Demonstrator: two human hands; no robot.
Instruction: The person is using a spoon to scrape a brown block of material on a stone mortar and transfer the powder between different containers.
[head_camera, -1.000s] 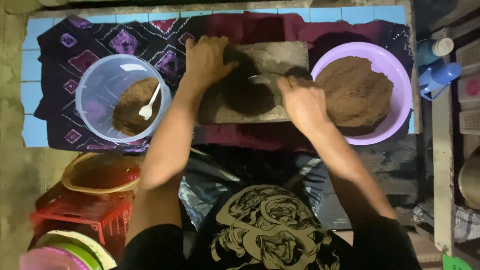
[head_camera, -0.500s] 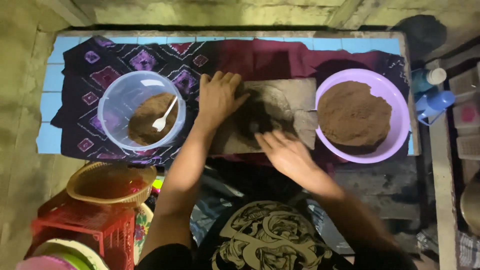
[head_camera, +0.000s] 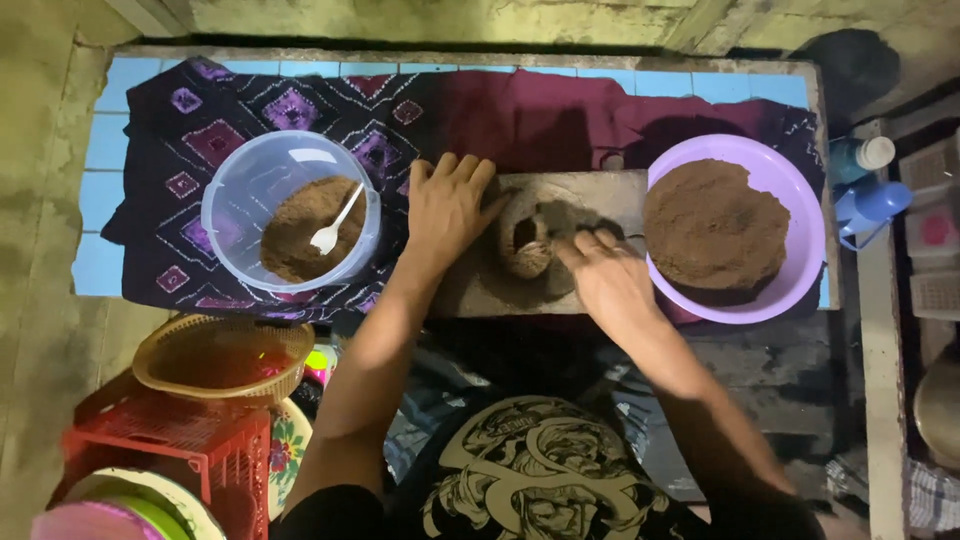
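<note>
A grey stone slab (head_camera: 610, 195) lies on a dark patterned cloth (head_camera: 250, 120). A round lump of brown dough (head_camera: 522, 240) with a hollow in its middle sits on the slab. My left hand (head_camera: 450, 205) rests flat on the slab, fingers apart, touching the lump's left side. My right hand (head_camera: 605, 270) presses its fingertips against the lump's right side. A purple basin (head_camera: 795, 230) heaped with brown dough (head_camera: 710, 225) stands to the right. At the left, a clear plastic bowl (head_camera: 245, 190) holds brown powder and a white spoon (head_camera: 333, 228).
A woven basket (head_camera: 220, 355) sits on a red plastic crate (head_camera: 180, 445) at lower left, with coloured plates (head_camera: 130, 505) below. Blue bottles (head_camera: 870, 185) stand on a shelf at the right. Blue tiles (head_camera: 105, 150) show around the cloth.
My right hand moved from the slab's front edge up to the lump's right side. The lump now shows a hollow in its middle. My left hand stayed on the slab.
</note>
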